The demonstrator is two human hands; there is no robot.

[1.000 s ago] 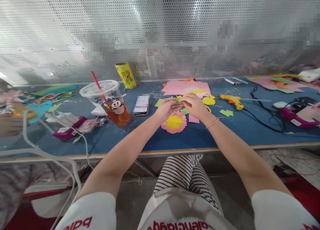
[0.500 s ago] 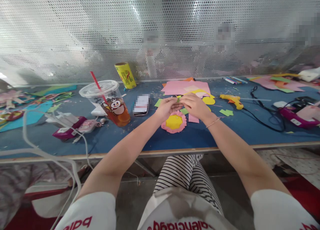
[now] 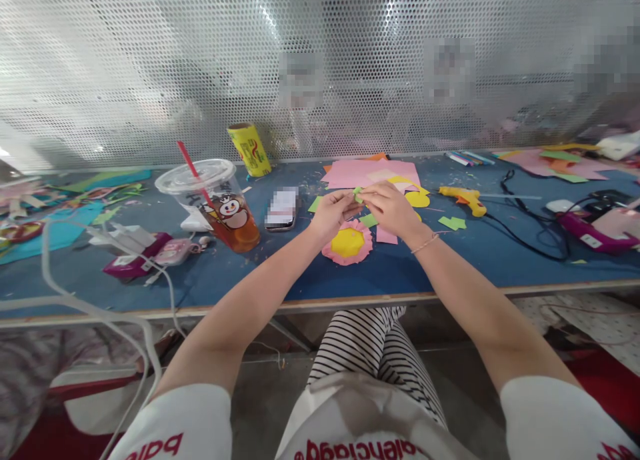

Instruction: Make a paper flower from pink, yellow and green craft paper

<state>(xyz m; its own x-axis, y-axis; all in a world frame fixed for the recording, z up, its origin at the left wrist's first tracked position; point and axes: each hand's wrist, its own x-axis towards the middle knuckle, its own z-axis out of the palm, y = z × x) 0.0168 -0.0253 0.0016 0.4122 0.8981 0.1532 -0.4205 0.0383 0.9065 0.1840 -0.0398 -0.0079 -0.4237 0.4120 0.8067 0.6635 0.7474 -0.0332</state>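
My left hand (image 3: 333, 213) and my right hand (image 3: 391, 209) meet above the blue table (image 3: 380, 273), both pinching a small green paper piece (image 3: 358, 194) between their fingertips. Just below them lies a pink paper flower with a yellow centre (image 3: 348, 243). Behind the hands lie pink paper sheets (image 3: 365, 173) and yellow paper cut-outs (image 3: 417, 199). Small green scraps (image 3: 453, 224) lie to the right.
A plastic cup of tea with a red straw (image 3: 220, 203) stands at the left, a phone (image 3: 283, 208) beside it. A yellow glue gun (image 3: 463, 197) and black cables (image 3: 530, 237) lie to the right. A yellow can (image 3: 249, 149) leans by the perforated metal screen (image 3: 320, 67).
Both hands have lifted slightly with the green piece, the fingers reworking their pinch on it. The rest of the table is unchanged.
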